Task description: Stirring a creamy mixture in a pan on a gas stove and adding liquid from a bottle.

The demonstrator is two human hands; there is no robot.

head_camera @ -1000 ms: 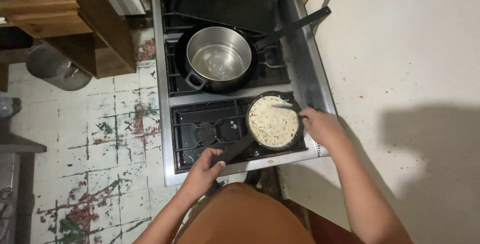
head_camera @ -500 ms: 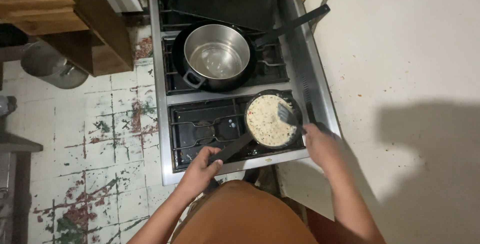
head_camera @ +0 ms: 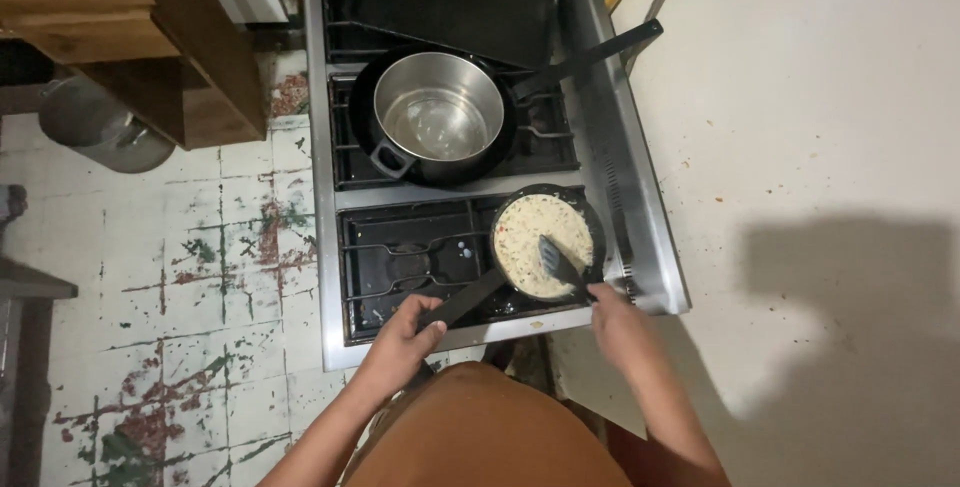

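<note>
No packages, labels, signs, screens.

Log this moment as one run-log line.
left hand: grips pan handle | right hand: holds spatula on omelette | pot: back burner

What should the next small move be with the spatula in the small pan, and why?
Probably slide the spatula a little further under the pale omelette. Its blade lies on the near right part, the right hand grips its handle, and the left hand steadies the small pan by its handle.
</note>
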